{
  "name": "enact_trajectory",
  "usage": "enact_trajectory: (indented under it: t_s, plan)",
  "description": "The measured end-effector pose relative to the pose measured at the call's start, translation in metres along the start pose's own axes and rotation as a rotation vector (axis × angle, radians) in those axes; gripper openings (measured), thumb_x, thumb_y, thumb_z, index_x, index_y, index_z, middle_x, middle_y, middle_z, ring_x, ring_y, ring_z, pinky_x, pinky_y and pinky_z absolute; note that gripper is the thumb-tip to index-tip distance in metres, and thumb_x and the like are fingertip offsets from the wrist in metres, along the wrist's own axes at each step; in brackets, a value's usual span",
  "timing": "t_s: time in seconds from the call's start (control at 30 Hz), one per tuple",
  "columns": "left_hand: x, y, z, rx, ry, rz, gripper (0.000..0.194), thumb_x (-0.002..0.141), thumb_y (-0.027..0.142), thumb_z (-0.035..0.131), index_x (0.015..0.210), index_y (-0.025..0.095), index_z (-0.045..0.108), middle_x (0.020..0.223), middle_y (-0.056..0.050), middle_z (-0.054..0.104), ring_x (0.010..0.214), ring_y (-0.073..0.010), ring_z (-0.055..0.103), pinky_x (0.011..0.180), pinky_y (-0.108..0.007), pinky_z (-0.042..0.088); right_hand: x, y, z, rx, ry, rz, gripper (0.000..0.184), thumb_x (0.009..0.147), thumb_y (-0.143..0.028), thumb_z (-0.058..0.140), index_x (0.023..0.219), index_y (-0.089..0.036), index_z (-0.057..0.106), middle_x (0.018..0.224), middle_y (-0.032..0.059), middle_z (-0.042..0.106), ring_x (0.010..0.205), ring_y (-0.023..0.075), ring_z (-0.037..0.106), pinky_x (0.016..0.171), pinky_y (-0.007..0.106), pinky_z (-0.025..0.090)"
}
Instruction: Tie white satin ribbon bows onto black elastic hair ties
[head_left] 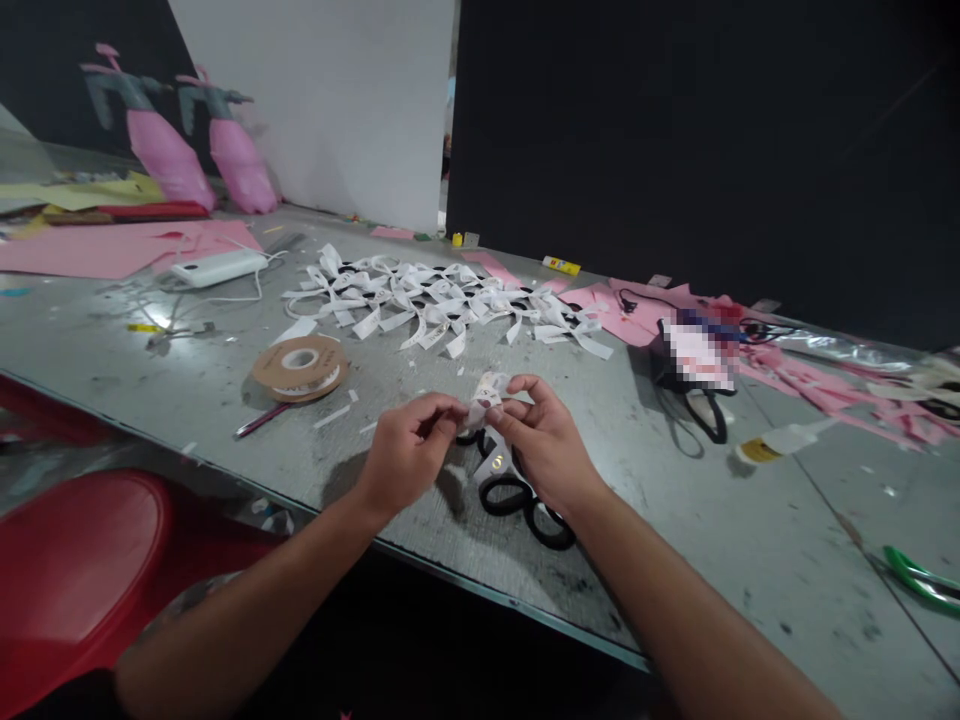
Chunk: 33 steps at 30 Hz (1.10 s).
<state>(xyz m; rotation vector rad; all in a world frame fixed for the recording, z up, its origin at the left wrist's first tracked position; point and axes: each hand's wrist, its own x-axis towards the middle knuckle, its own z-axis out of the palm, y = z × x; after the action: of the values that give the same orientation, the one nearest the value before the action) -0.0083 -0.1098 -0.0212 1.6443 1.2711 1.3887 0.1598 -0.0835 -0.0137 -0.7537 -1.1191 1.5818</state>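
My left hand (409,450) pinches a white printed ribbon (487,388) between thumb and fingertips. From the other side my right hand (551,440) grips the same ribbon, which curves up in a loop between the hands. A ribbon tail with gold print (496,462) hangs below. Several black loops, apparently hair ties, lie under and beside my right hand, one black loop (504,495) near the table's front edge. Whether the held ribbon goes around one is hidden by my fingers. Beyond my hands spreads a pile of white ribbon bows (442,300) with black rings among them.
A ribbon spool (319,365) and a dark pen (261,420) lie left of my hands. Farther left are a white power strip (219,268) and two pink spray bottles (244,165). A glue bottle (776,443) and green-handled tool (919,578) lie right. A red stool (82,560) stands front left.
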Motion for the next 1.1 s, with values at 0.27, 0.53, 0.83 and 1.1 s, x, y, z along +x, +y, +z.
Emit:
enact_trajectory:
  t_s: [0.27, 0.53, 0.83, 1.1]
  plan:
    - [-0.0012, 0.0014, 0.0004, 0.117, -0.008, 0.054, 0.020, 0.084, 0.034, 0.069, 0.095, 0.018, 0.073, 0.083, -0.004, 0.073, 0.069, -0.0138, 0.063, 0.058, -0.024, 0.048, -0.0020, -0.0058, 0.0022, -0.089, -0.001, 0.044, 0.043, 0.078, -0.041, 0.077, 0.110, -0.026, 0.051, 0.074, -0.0042, 0.070, 0.054, 0.0100, 0.056, 0.050, 0.022, 0.043]
    - [0.0045, 0.0046, -0.0014, 0.028, 0.072, 0.017, 0.018, 0.087, 0.032, 0.063, 0.081, 0.017, 0.070, 0.102, -0.008, 0.061, 0.086, -0.0153, 0.061, 0.055, -0.020, 0.045, -0.0040, -0.0047, -0.0016, -0.599, 0.025, -0.237, 0.028, 0.087, -0.037, 0.066, 0.109, -0.022, 0.056, 0.072, -0.0016, 0.067, 0.059, 0.0121, 0.055, 0.057, 0.026, 0.042]
    - [0.0036, 0.0040, 0.0006, 0.047, 0.063, -0.010, 0.027, 0.095, 0.038, 0.048, 0.080, 0.018, 0.058, 0.079, -0.003, 0.059, 0.077, -0.0149, 0.055, 0.066, -0.025, 0.043, -0.0057, -0.0044, -0.0019, -0.945, 0.104, -0.492, 0.031, 0.082, -0.035, 0.071, 0.109, -0.023, 0.062, 0.091, 0.0049, 0.061, 0.084, 0.0200, 0.058, 0.077, 0.035, 0.048]
    - [0.0036, 0.0028, 0.0022, 0.059, 0.037, 0.006, 0.029, 0.097, 0.038, 0.043, 0.079, 0.019, 0.055, 0.082, -0.003, 0.058, 0.077, -0.0156, 0.055, 0.070, -0.028, 0.043, -0.0018, 0.0013, -0.0026, -0.621, -0.045, -0.196, 0.029, 0.080, -0.041, 0.073, 0.102, -0.022, 0.068, 0.087, 0.0033, 0.069, 0.074, 0.0173, 0.061, 0.069, 0.032, 0.048]
